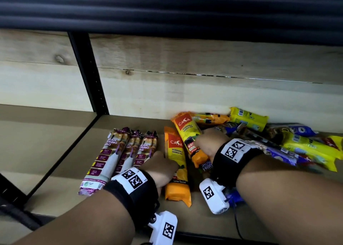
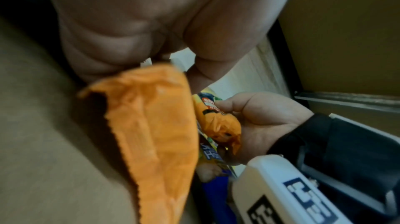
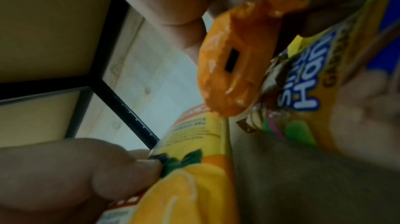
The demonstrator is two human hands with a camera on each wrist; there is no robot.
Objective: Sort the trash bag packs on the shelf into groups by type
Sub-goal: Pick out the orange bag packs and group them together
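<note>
Three purple drawstring-bag packs (image 1: 118,152) lie side by side at the left of the shelf (image 1: 61,185). Right of them an orange Casa pack (image 1: 176,172) lies flat. My left hand (image 1: 167,163) grips its left edge, the fingertips (image 3: 134,166) pressing the printed face. My right hand (image 1: 206,140) holds a second orange Casa pack (image 1: 188,133) near its lower end (image 3: 231,66), tilted over the first; the thumb (image 2: 225,106) lies across it. A blue and yellow pack (image 3: 303,82) lies under that hand.
A loose pile of yellow packs (image 1: 306,146), blue packs (image 1: 278,152) and another orange pack (image 1: 209,119) fills the right of the shelf against the wooden back panel (image 1: 185,87). A black upright post (image 1: 89,74) stands at the left. Bare shelf lies in front of the packs.
</note>
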